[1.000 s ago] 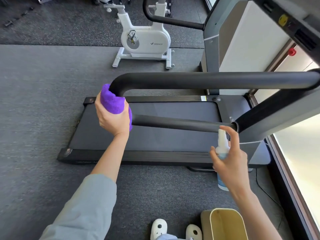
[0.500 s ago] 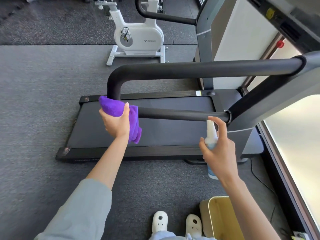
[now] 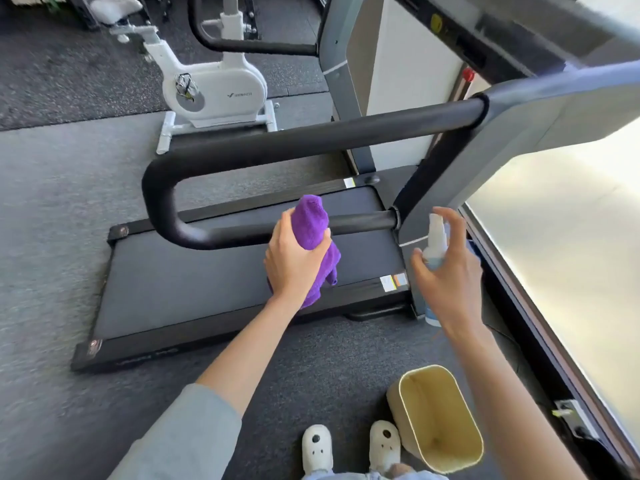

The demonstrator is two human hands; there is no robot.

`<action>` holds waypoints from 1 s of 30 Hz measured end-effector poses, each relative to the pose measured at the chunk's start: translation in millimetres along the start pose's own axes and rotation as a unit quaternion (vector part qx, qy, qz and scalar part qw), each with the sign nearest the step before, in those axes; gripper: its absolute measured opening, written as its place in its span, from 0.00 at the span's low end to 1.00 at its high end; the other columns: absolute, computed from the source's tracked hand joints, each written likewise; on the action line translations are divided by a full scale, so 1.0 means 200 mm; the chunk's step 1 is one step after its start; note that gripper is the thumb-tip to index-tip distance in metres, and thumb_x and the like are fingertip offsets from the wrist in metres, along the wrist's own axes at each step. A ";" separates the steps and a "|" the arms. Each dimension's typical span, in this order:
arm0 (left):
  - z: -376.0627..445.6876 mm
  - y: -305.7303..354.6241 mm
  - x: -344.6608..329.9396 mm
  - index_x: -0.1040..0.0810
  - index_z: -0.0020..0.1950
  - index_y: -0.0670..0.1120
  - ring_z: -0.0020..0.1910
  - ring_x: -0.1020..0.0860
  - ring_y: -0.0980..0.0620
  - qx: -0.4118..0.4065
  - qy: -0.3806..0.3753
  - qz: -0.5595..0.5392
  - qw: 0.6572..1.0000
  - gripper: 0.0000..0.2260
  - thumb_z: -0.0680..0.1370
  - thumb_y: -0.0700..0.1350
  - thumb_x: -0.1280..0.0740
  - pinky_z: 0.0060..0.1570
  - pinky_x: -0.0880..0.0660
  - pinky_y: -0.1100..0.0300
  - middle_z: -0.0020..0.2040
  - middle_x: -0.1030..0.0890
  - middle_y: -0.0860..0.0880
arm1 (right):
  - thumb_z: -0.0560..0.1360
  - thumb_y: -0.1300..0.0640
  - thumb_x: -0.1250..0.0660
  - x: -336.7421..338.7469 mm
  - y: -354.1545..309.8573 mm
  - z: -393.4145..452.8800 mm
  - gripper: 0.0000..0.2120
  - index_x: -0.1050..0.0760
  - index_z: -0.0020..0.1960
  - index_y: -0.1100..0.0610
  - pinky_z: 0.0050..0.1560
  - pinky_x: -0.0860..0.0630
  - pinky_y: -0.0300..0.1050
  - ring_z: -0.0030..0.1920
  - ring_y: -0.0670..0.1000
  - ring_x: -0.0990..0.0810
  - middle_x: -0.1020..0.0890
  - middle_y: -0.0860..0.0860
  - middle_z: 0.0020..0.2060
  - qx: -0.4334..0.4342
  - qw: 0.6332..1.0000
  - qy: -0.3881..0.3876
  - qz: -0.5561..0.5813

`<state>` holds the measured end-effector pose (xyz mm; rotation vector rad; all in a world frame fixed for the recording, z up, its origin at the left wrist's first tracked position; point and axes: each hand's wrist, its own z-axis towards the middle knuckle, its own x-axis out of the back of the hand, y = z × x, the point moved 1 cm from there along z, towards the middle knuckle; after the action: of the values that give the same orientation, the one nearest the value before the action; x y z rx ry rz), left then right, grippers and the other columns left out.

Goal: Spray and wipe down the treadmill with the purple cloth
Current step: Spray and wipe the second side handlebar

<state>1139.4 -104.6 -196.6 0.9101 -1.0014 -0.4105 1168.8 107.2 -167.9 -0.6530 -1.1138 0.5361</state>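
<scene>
Grey floor point(image 3: 52, 220) carries treadmill point(image 3: 242, 289), white exercise bike point(image 3: 211, 95) and beige bin point(image 3: 436, 424).

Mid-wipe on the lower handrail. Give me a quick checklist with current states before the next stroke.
1. Cloth wrapped over lower rail: ok.
2. Left hand grips cloth: ok.
3. Right hand holds spray bottle, finger over nozzle: ok.
4. Rail free between cloth and upright: ok.
5. Rail wet with spray: cannot tell.
6. Bin by feet, off the treadmill: ok.
</scene>
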 end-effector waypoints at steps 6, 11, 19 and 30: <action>-0.02 0.37 -0.17 0.28 0.61 0.53 0.51 0.21 0.51 -0.133 -0.059 -0.002 0.989 0.22 0.71 0.57 0.27 0.46 0.30 0.60 0.54 0.20 0.57 | 0.74 0.60 0.32 0.23 0.13 0.09 0.26 0.36 0.67 0.45 0.35 0.35 0.47 0.33 0.55 0.28 0.29 0.44 0.33 -0.012 0.999 0.032 0.002; 0.00 0.78 -0.29 0.34 0.61 0.48 0.48 0.20 0.48 -0.212 -0.069 -0.031 0.974 0.26 0.71 0.56 0.27 0.41 0.30 0.58 0.52 0.22 0.55 | 0.74 0.61 0.32 0.45 0.27 0.23 0.27 0.38 0.66 0.42 0.34 0.30 0.52 0.30 0.53 0.28 0.31 0.47 0.27 -0.016 0.999 0.050 0.012; 0.28 1.47 -0.55 0.26 0.60 0.43 0.51 0.23 0.45 -0.379 0.028 0.051 0.923 0.20 0.73 0.52 0.28 0.42 0.28 0.52 0.56 0.25 0.46 | 0.75 0.60 0.32 0.65 0.38 0.44 0.27 0.37 0.68 0.43 0.35 0.26 0.57 0.30 0.58 0.27 0.28 0.54 0.28 0.003 0.998 0.059 0.023; 0.23 1.26 -0.78 0.38 0.76 0.58 0.68 0.33 0.41 -0.456 -0.024 0.289 0.842 0.29 0.75 0.56 0.34 0.61 0.34 0.45 0.74 0.35 0.47 | 0.73 0.61 0.33 0.55 0.41 0.50 0.27 0.37 0.66 0.42 0.33 0.29 0.51 0.29 0.47 0.28 0.30 0.46 0.27 -0.003 0.996 0.079 0.041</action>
<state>997.1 124.5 -67.2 -0.2753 -0.9198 -0.3319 1107.9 261.3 -127.2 -0.7361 -0.9422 0.5428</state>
